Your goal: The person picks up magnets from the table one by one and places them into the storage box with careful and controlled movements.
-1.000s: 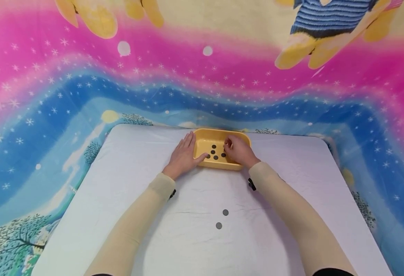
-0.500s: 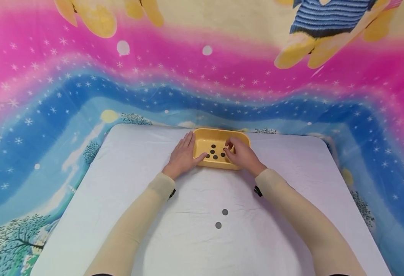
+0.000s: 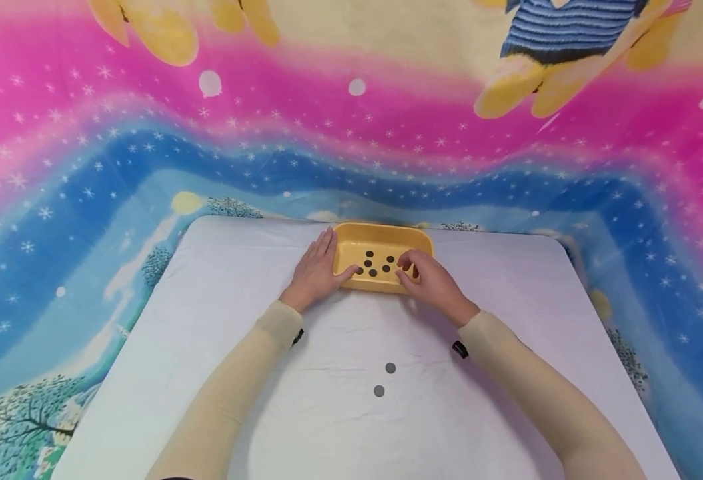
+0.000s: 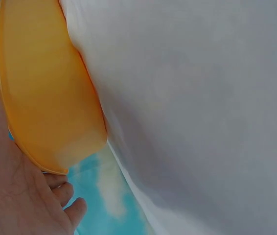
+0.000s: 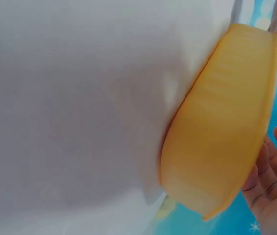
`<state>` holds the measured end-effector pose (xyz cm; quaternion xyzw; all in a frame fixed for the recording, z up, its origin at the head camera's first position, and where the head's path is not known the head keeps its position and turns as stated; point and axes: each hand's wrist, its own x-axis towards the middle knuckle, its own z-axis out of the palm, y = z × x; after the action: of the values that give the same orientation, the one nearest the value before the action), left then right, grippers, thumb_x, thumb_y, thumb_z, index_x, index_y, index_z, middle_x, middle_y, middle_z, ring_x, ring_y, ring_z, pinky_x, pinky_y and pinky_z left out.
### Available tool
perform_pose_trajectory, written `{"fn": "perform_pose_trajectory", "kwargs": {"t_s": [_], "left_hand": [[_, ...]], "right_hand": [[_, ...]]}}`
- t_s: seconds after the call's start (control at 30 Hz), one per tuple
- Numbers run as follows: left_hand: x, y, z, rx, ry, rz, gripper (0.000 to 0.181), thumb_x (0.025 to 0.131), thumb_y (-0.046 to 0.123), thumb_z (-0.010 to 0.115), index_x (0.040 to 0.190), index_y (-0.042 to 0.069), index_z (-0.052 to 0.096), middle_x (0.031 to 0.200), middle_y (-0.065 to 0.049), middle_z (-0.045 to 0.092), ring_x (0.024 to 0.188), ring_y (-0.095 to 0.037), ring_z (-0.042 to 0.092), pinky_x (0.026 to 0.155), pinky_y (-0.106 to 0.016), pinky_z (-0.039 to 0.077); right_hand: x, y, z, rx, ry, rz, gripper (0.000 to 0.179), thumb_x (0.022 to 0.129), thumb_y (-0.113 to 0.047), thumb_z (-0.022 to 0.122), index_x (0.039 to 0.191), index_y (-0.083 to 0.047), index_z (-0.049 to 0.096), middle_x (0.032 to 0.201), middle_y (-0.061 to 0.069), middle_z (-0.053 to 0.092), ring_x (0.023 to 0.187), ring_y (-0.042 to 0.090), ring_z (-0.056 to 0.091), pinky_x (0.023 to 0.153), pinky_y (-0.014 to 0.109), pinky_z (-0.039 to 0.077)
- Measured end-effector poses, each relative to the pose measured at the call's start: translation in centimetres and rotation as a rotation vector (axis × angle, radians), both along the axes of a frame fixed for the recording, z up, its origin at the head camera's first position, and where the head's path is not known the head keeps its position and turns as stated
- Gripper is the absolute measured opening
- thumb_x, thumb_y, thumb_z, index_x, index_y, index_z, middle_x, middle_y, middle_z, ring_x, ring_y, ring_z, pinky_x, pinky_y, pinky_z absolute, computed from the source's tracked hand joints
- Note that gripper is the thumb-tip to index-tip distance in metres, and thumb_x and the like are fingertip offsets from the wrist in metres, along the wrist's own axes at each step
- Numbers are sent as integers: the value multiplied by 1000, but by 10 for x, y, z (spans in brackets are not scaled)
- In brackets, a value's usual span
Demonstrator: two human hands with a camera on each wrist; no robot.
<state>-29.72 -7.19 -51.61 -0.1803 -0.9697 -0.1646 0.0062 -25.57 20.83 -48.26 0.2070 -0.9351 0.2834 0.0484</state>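
Observation:
A yellow rectangular tray point(image 3: 381, 233) stands at the table's far edge, with several dark, flat round discs point(image 3: 369, 254) on its floor. My left hand point(image 3: 315, 270) rests against its left end, fingers straight along the outside and thumb reaching over the rim. Over the tray's right front part is my right hand point(image 3: 426, 277), its fingers loosely bent, thumb and forefinger apart. The right wrist view shows no disc between the fingers of the right hand point(image 5: 275, 181); the tray wall point(image 5: 217, 127) hides what lies inside. A dark patch under these fingers is unclear.
Two grey discs point(image 3: 390, 368) point(image 3: 378, 391) lie on the white-covered table point(image 3: 327, 427), nearer to me than the tray. A colourful printed cloth point(image 3: 351, 160) rises behind the far table edge and along both sides.
My right hand has drawn back to the right and towards me, its thumb and forefinger parting. A disc beside its fingertips now lies fully visible in the tray. The left hand keeps its place.

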Motion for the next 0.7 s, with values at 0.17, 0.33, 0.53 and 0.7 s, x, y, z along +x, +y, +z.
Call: {"fn": "perform_pose_trajectory", "kwargs": {"t_s": [0.17,0.33,0.53,0.7], "left_hand": [[0,0,0,-7,9,0,106,91,81,29,161,7,1,169,-8,-4,155,-21,-5,125,-39,4],[0,0,0,-7,9,-1,107,90,83,26,161,6,2,169,-10,-2,155,-22,-4,125,-39,4],[-1,0,0,-5,8,-8,107,90,82,26,161,5,3,169,-11,0,155,-21,-4,125,-38,4],[-1,0,-1,-3,5,-8,106,92,81,28,161,5,2,169,-10,-3,155,-22,-4,125,-38,3]], "right_hand": [[18,5,1,-13,99,51,15,94,-18,70,105,-12,62,101,4,62,82,19,53,72,34,48],[37,7,0,-19,173,96,17,89,-13,74,103,-12,64,101,1,63,85,17,53,74,33,48],[61,7,-4,-2,156,124,18,90,-18,75,104,-17,64,100,-7,63,85,15,56,74,28,50],[79,5,-10,25,85,159,19,90,-23,75,104,-20,63,96,-10,61,82,14,57,71,26,51]]}}
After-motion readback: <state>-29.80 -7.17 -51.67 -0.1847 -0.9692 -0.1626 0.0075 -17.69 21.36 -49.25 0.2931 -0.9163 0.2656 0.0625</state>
